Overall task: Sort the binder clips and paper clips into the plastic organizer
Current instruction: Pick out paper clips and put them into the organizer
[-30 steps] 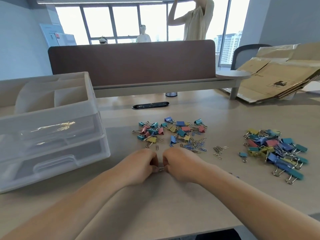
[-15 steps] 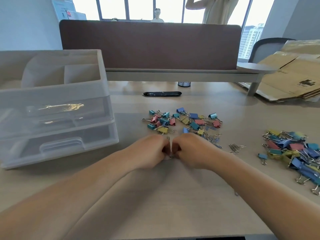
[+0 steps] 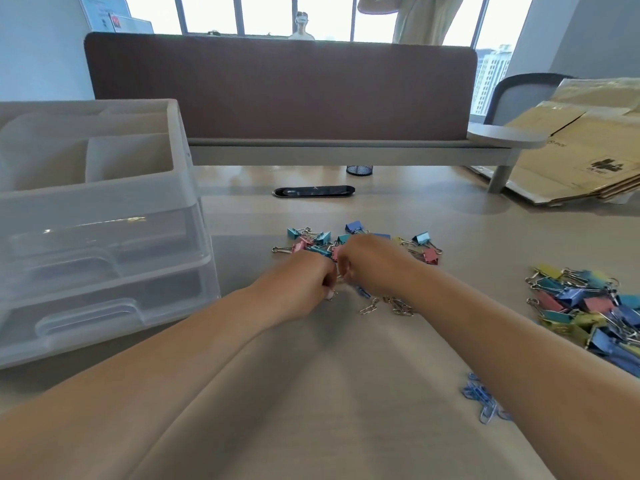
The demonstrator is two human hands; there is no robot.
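Shifting forward since a second ago, left hand (image 3: 298, 285) and right hand (image 3: 375, 261) meet at the binder clip pile (image 3: 427, 253). The left pinches a gold paper clip (image 3: 331, 295); I cannot tell what the right's curled fingers hold. The plastic organizer (image 3: 104, 209) sits well apart, so depositing remains ahead.

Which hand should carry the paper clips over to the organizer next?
The left hand, pinching a paper clip: the organizer stands beside its forearm; the right hand would have to cross over.
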